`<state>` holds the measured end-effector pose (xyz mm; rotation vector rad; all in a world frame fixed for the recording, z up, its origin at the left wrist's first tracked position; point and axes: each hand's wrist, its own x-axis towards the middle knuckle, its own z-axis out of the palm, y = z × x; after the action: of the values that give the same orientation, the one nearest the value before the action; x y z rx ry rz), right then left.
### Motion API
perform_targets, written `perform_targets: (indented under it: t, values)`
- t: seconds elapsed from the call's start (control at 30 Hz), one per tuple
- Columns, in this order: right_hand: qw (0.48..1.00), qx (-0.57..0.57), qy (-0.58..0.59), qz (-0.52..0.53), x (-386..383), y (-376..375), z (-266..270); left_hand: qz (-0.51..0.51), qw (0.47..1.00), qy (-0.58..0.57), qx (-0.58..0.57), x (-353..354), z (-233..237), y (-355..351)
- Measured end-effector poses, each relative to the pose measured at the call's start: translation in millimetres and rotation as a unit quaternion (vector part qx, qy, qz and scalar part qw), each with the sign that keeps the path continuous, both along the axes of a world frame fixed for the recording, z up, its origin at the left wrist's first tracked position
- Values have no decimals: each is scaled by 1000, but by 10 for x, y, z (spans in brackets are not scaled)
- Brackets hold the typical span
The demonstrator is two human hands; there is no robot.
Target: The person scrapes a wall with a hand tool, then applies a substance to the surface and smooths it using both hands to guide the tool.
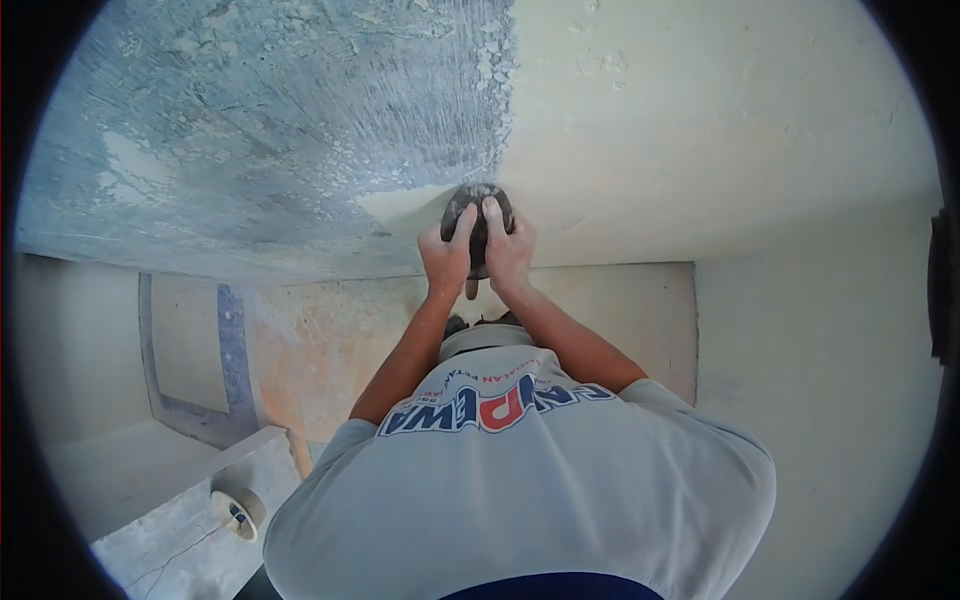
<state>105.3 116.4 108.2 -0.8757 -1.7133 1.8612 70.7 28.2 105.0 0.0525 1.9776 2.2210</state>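
Note:
A dark, oval, dusty hand tool [478,240] is pressed up near the wall in front of me; its exact kind does not show. Around its left side my left hand [446,255] is closed, thumb lying along the top. My right hand [510,250] grips the other side the same way, with the two thumbs close together. Pale dust covers the fingers. Below the tool a short brownish tip [471,289] sticks out. Beside it, the wall [300,110] is rough and blue-grey on the left, smooth and cream on the right, with a pale cream patch [400,207] just left of the tool.
At lower left a round pale container [236,515] stands on a whitish slab [180,540], with a thin cord or crack running from it. A blue-edged opening or panel [190,345] is at left. Stained floor [330,350] lies below. A dark object [940,290] sits at the right edge.

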Motion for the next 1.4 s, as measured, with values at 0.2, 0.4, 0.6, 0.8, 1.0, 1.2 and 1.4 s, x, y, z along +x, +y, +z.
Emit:
perform_targets:
  t: [0.2, 0.4, 0.6, 0.8, 1.0, 1.2, 1.4]
  values:
    - [999, 12, 9, -39, -23, -77, 22, 19, 999, 13, -28, -39, -55, -24]
    - [997, -23, 36, -69, -39, -166, -280, 20, 998, 16, -59, -50, -301, -64]
    - [999, 2, 19, -40, -29, -192, -51, 9, 999, 4, -40, -88, -185, -103]
    - [1000, -16, 18, -18, -71, -173, 112, -14, 999, -21, -40, -100, -20, -190]
    - [997, -20, 32, -72, -130, -232, -145, -3, 1000, -2, -1, -135, -54, -149]
    - [995, -31, 30, -88, -78, -325, -253, -5, 998, 11, -66, -136, -312, -168]
    - [999, 36, -1, -30, -103, -260, 44, -7, 999, 19, -43, -177, -138, -188]
